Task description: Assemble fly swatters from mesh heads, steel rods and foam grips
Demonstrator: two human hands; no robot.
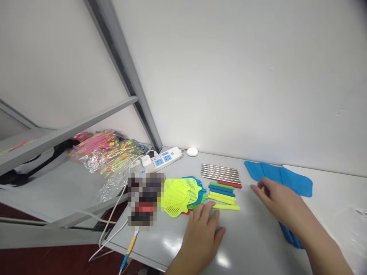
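Note:
My left hand lies low over the table with its fingers stretched out, by the near edge of the fly swatter heads. These mesh heads are stacked, yellow on top with blue, green and red below. A yellow handle tube has its left end at my left fingertips; whether they touch it I cannot tell. Beyond it lie several green, blue, yellow and red handle tubes and a row of metal rods. My right hand hovers right of the tubes, fingers loosely curled and thumb apart, nothing visible in it.
Blue flat sheet-like pieces lie beyond and under my right forearm, by white sheeting. At the back left are a power strip and a round white object. White cables hang at left, near bagged colourful items.

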